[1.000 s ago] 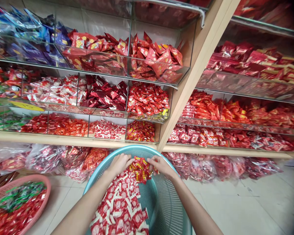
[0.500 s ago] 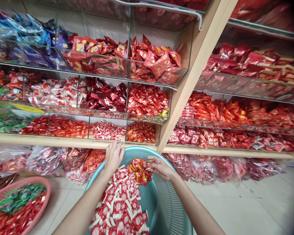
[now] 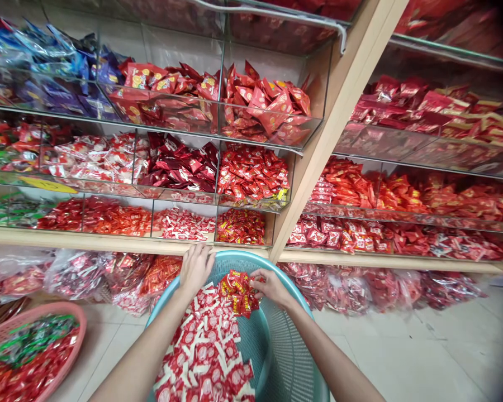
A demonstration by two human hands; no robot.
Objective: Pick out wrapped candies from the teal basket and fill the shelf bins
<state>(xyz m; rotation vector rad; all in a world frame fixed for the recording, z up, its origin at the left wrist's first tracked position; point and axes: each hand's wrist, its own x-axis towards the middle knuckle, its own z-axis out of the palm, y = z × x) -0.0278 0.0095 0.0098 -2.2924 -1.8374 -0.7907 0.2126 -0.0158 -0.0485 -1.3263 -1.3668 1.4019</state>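
Note:
A teal plastic basket (image 3: 295,335) stands in front of me. Many red-and-white wrapped candies (image 3: 209,352) cover its left side, and a smaller heap of red-and-yellow wrapped candies (image 3: 240,291) lies at the far end of them. My right hand (image 3: 272,286) is at the right edge of this heap, its fingers bent and closed on some of the red-and-yellow candies; the fingertips are partly hidden. My left hand (image 3: 197,268) lies palm down by the basket's far left rim, fingers stretched onto the wooden shelf edge (image 3: 142,243), holding nothing.
Clear-fronted shelf bins hold wrapped sweets, among them red-and-yellow candies (image 3: 241,226) and red-and-white ones (image 3: 184,223). Filled plastic bags (image 3: 77,273) lie beneath the shelf. A pink basket (image 3: 77,346) with green and red sweets stands left on the tiled floor (image 3: 402,352). A wooden post (image 3: 318,151) divides the shelves.
My right hand has shifted slightly left, and its fingers have closed in on the red-and-yellow candies. My left hand has stayed nearly in place.

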